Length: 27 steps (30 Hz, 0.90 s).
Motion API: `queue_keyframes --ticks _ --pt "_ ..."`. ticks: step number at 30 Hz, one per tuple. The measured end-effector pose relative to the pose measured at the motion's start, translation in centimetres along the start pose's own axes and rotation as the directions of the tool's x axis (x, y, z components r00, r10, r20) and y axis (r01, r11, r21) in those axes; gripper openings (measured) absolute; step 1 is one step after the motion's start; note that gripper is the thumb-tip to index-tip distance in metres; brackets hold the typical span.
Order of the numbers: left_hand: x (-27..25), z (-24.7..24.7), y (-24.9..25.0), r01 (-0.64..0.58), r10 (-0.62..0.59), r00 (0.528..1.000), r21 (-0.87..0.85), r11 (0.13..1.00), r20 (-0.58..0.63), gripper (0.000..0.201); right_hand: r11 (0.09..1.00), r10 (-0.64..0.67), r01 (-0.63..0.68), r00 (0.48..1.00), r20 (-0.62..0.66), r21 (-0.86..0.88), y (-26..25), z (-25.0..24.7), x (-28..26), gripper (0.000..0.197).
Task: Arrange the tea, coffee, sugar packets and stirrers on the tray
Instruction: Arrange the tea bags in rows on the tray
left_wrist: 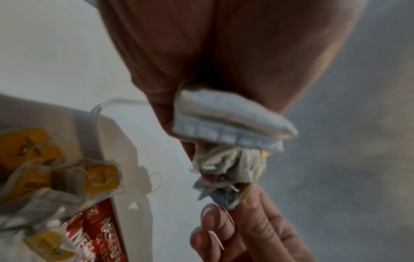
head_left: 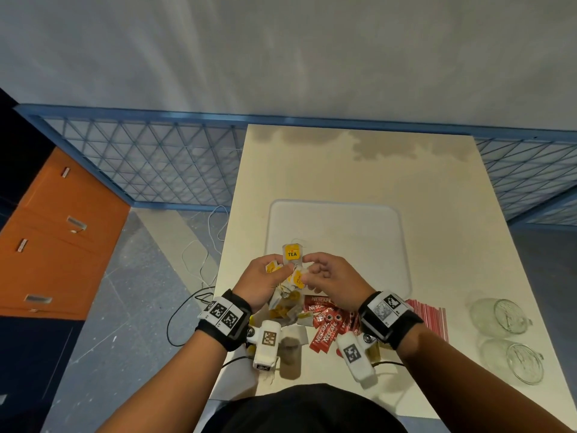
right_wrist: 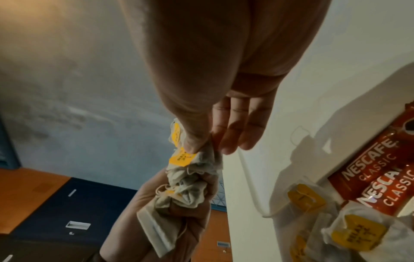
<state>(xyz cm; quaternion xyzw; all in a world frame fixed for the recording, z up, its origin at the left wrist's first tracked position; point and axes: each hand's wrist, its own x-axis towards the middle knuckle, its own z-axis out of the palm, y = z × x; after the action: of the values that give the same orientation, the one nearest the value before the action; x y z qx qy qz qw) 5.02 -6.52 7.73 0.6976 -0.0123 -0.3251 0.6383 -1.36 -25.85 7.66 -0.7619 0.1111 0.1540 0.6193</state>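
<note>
Surface: I see a smooth cream table (head_left: pixel 437 214) bearing a pale rounded-corner tray (head_left: pixel 359 229).
Left hand (head_left: pixel 260 284): fist curled round crumpled paper tea bags (right_wrist: pixel 186 191).
Right hand (head_left: pixel 331 281): thumb and fingertip pinching that bunch's top.
Below grip: glossy red coffee sachets (head_left: pixel 327 323).
Wrist views only: stapled yellow tags (right_wrist: pixel 181 157).

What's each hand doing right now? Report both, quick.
Left hand: closed, gripping a bunch of tea bags.
Right hand: closed, thumb and finger pinching the top of the same bunch.
</note>
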Motion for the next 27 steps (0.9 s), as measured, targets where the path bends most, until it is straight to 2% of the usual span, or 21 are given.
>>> queue_keyframes --ticks 3,7,13,17,22,27 --pt "0.4 -0.2 -0.6 0.005 -0.004 1.000 0.026 1.000 -0.012 0.009 0.995 0.010 -0.004 0.999 0.054 -0.096 0.9 0.4 0.4 0.029" --pt "0.8 -0.5 -1.7 0.015 -0.014 1.000 0.060 0.998 -0.021 0.018 0.989 0.026 -0.026 1.000 -0.004 -0.144 1.7 0.6 1.4 0.014" --pt "2.3 -1.0 -2.9 0.060 -0.057 0.988 0.021 0.998 -0.146 0.016 0.983 0.078 -0.079 0.997 -0.012 -0.165 2.6 0.2 2.9 0.014" --pt "3.9 -2.5 -2.9 0.068 -0.061 0.975 0.028 0.997 -0.212 0.019 0.974 0.116 -0.128 0.990 -0.077 -0.185 3.4 -0.6 4.7 0.015" --pt "6.2 -4.5 -2.9 0.079 -0.069 0.964 0.032 0.996 -0.255 0.010 0.934 0.190 -0.226 0.970 -0.151 -0.275 4.6 -1.7 8.7 0.020" --pt "8.2 -5.3 -2.0 0.081 -0.067 0.953 0.036 0.996 -0.296 0.013 0.919 0.226 -0.250 0.968 -0.113 -0.305 3.0 -2.1 13.7 0.028"
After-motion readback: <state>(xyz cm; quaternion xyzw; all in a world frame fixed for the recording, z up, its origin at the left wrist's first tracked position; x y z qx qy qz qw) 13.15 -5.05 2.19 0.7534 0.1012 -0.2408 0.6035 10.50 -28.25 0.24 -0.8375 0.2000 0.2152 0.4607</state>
